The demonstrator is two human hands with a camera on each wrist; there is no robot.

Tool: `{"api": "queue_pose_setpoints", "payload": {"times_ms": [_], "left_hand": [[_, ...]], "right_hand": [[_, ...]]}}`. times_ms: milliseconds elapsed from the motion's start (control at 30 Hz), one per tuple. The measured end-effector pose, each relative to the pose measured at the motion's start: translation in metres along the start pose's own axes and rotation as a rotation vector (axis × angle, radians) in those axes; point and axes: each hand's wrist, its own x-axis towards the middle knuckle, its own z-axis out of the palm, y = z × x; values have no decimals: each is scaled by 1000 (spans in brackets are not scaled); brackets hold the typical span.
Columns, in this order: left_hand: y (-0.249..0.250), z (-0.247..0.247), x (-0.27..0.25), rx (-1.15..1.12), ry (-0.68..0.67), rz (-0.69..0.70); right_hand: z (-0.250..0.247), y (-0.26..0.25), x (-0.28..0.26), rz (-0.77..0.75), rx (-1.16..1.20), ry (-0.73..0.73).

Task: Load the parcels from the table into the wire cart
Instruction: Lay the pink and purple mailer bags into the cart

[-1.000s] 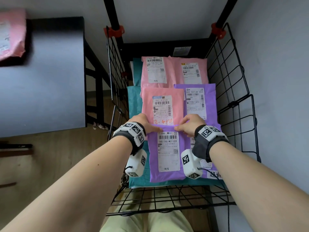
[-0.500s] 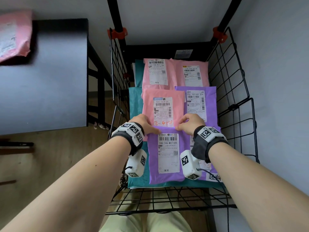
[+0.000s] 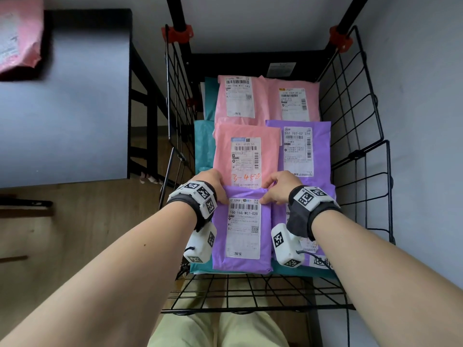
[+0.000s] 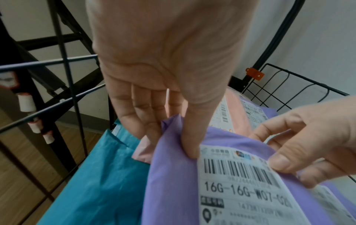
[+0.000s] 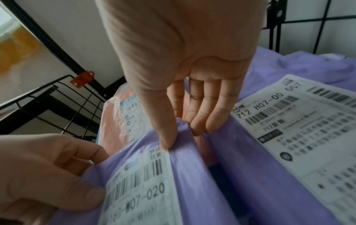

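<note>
A purple parcel (image 3: 241, 231) with a white label lies at the near end of the black wire cart (image 3: 360, 156), on teal parcels. My left hand (image 3: 213, 182) pinches its far left corner, thumb on top and fingers underneath (image 4: 146, 121). My right hand (image 3: 278, 187) pinches the far right corner the same way, thumb (image 5: 167, 137) beside the label. Pink parcels (image 3: 246, 151) and another purple parcel (image 3: 298, 146) lie further in. A second purple parcel (image 5: 289, 121) lies to the right of the held one.
A grey table (image 3: 65, 108) stands to the left of the cart, with a pink parcel (image 3: 17, 38) at its far left corner. Black cart posts with orange clips (image 3: 178, 33) rise at the far end. Wooden floor shows below the table.
Both hands keep their hold on the purple parcel's far edge. The parcel has settled slightly nearer and lower in the cart; little else differs.
</note>
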Motion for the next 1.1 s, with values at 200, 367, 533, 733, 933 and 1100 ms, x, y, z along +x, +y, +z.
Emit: {"api": "queue_pose_setpoints", "payload": {"times_ms": [200, 367, 533, 733, 933, 1100], "left_hand": [[0, -4, -1, -69, -22, -13], [1, -8, -8, -163, 8, -3], [6, -15, -14, -181, 83, 25], [20, -35, -34, -119, 169, 63], [39, -70, -73, -31, 323, 120], [38, -102, -109, 37, 482, 137]], "right_hand": [[0, -1, 0, 2, 33, 6], [-4, -2, -3, -32, 81, 132], [-11, -9, -8, -61, 62, 208], [-28, -23, -28, -113, -48, 216], [-50, -52, -54, -194, -143, 277], [-62, -88, -79, -278, -211, 303]]}}
